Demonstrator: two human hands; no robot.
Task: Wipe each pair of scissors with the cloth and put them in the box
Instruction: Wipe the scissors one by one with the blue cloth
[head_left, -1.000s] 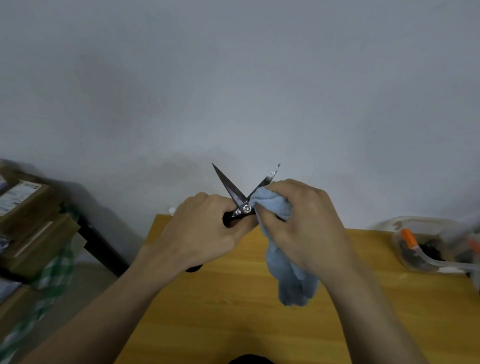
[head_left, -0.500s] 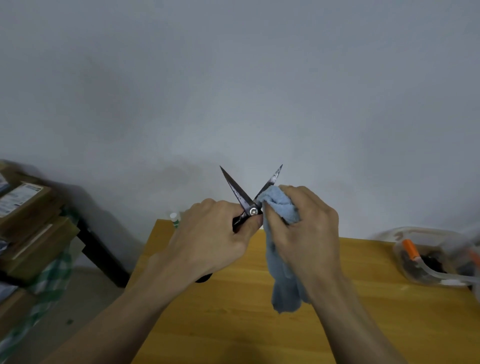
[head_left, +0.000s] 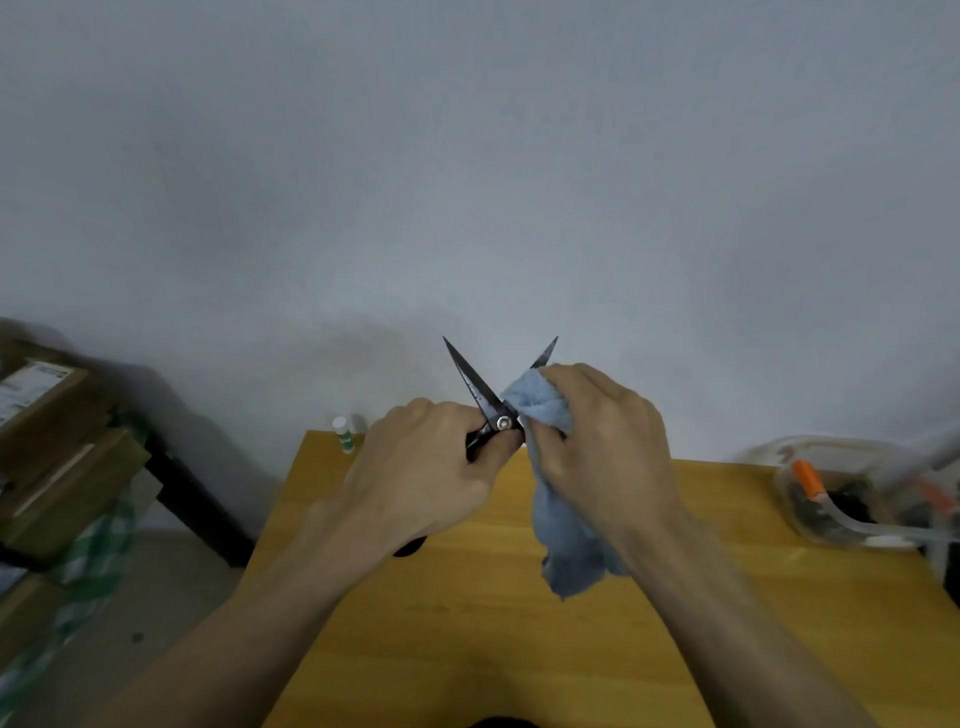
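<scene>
Both forearms reach forward, left hand (head_left: 426, 473) and right hand (head_left: 605, 441) raised side by side, fingers curled.

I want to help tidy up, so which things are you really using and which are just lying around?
In use:
- black-handled steel scissors, gripped by the left hand
- soft blue cloth, held by the right hand
- clear plastic box

Lying about:
- small white and green bottle
- brown cardboard boxes
</scene>
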